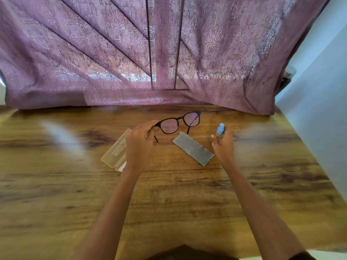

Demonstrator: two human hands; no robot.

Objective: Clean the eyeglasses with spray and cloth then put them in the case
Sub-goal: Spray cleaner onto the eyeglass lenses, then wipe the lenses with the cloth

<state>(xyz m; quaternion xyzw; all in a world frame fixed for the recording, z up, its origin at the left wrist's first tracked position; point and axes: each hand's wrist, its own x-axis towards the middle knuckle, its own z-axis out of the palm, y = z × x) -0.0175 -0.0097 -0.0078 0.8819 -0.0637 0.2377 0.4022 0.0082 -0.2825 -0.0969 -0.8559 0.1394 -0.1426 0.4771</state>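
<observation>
Head view looks down on a wooden worktop (187, 194) with strong brown grain and pale glare patches at its left and right. A mauve patterned curtain (150, 53) hangs along the far edge, light glowing through its folds, and a pale blue wall (319, 109) closes the right side.

Left hand (139, 139) is closed on the left end of the black-framed eyeglasses (180, 121), holding them raised above the worktop with the temples open. Right hand (223, 145) is wrapped around a small spray bottle (220, 129); only its blue cap shows above the fingers, the body being hidden. Between the two hands a grey cloth (193, 149) lies flat, with zigzag-cut ends. A translucent beige case (116, 149) lies just left of the left hand, partly covered by the wrist; its printed lettering is too blurred to read, and whether it is fully shut is hard to tell. A dark object at the curtain's right edge is unclear.
</observation>
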